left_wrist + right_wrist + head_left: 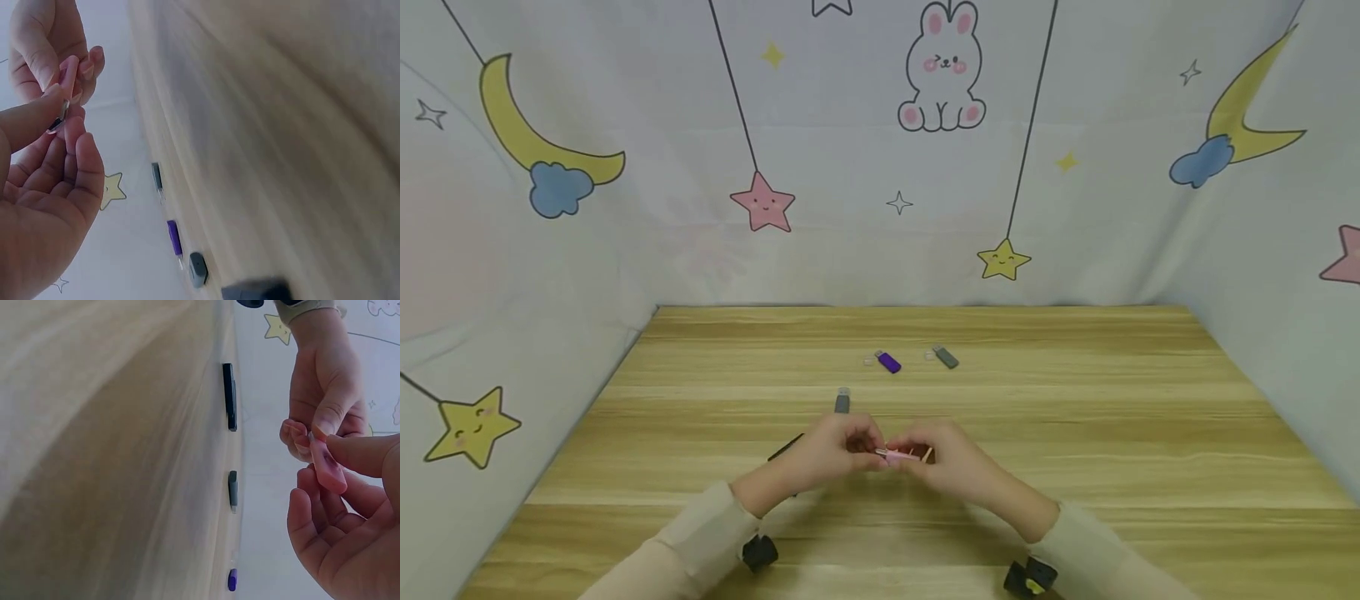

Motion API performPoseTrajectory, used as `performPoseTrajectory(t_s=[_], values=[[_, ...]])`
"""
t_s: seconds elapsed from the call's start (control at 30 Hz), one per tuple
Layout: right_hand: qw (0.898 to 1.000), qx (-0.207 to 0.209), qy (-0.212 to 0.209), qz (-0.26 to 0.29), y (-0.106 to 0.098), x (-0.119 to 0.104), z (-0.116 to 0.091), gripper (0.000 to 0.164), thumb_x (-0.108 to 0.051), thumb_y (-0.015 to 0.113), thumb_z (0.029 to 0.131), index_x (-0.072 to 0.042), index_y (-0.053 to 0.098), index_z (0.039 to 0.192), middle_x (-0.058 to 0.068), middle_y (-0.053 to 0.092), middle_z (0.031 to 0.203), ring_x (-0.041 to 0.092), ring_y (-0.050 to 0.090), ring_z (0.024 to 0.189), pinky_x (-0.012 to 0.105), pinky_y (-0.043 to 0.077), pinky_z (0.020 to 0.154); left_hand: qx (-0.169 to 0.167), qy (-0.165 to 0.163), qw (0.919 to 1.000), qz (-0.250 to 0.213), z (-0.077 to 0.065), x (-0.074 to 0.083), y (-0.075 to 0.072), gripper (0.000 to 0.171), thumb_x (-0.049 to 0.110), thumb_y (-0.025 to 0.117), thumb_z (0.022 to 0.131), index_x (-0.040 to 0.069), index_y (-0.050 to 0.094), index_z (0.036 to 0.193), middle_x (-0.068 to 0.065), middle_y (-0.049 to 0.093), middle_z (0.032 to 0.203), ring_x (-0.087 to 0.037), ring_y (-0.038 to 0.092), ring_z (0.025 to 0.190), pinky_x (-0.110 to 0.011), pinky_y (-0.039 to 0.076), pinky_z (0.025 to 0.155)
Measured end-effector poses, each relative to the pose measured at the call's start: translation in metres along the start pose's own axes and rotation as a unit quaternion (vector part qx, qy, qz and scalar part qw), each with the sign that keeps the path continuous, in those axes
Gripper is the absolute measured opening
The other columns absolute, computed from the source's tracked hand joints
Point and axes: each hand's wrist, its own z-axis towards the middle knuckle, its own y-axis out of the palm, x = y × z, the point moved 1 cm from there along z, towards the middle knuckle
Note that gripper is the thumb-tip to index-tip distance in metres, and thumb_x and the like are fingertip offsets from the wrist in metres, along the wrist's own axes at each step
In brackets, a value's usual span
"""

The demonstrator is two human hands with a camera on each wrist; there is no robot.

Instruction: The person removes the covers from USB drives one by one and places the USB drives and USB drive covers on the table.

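Observation:
A pink USB flash drive (901, 456) is held between both hands, above the wooden table. My right hand (958, 458) pinches its pink body (329, 469) between thumb and fingers. At the metal plug end, my left hand (831, 454) pinches with thumb and fingertips; the plug (57, 122) shows partly beside the left thumb. Whether a clear cap sits on the plug is hidden by the fingers. Just beyond the left hand lies a grey USB drive (842, 402), its near end covered by that hand.
Farther back on the table (1075, 400) lie a purple USB drive (889, 362) and another grey USB drive (947, 357), each with a small clear cap (868, 362) by its plug. A black object (786, 447) is partly hidden behind the left wrist. Printed cloth walls surround the table.

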Motion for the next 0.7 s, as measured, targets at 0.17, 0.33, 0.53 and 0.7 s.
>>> performPoseTrajectory(t_s=[0.17, 0.33, 0.53, 0.7], values=[[1.000, 0.012, -0.003, -0.002, 0.002, -0.001, -0.009, 0.018, -0.019, 0.069, 0.090, -0.008, 0.075, 0.104, -0.005, 0.065, 0.081, 0.002, 0.052, 0.071, 0.022, 0.049, 0.061, 0.012, 0.010, 0.9998, -0.013, -0.003, 0.002, 0.010, 0.009, 0.006, 0.074, 0.084, 0.004, 0.065, 0.087, -0.004, 0.066, 0.084, -0.004, 0.060, 0.072, -0.023, 0.052, 0.064], [0.999, 0.028, -0.009, -0.013, 0.003, 0.001, -0.017, 0.016, -0.020, 0.070, 0.089, -0.010, 0.076, 0.100, -0.008, 0.063, 0.078, 0.001, 0.049, 0.070, 0.021, 0.048, 0.060, 0.022, 0.010, 0.9994, -0.024, -0.004, 0.005, 0.018, 0.009, 0.004, 0.074, 0.083, 0.002, 0.066, 0.085, -0.006, 0.067, 0.081, -0.002, 0.058, 0.070, -0.022, 0.052, 0.062], [0.999, 0.029, -0.036, -0.002, 0.004, 0.003, -0.024, 0.013, -0.016, 0.071, 0.088, -0.008, 0.076, 0.097, -0.005, 0.066, 0.080, -0.001, 0.053, 0.070, 0.022, 0.051, 0.060, 0.020, 0.018, 0.9987, -0.043, -0.006, 0.007, 0.026, 0.008, 0.003, 0.074, 0.082, 0.001, 0.067, 0.083, -0.007, 0.067, 0.079, -0.002, 0.058, 0.069, -0.021, 0.051, 0.061], [0.999, 0.014, -0.041, 0.011, 0.004, 0.005, -0.028, 0.012, -0.012, 0.070, 0.088, -0.005, 0.076, 0.096, -0.003, 0.068, 0.082, 0.000, 0.053, 0.071, 0.021, 0.050, 0.062, 0.013, 0.013, 0.9989, -0.042, -0.006, 0.006, 0.032, 0.006, 0.002, 0.074, 0.082, 0.001, 0.068, 0.083, -0.005, 0.067, 0.078, -0.002, 0.058, 0.068, -0.020, 0.050, 0.060]])
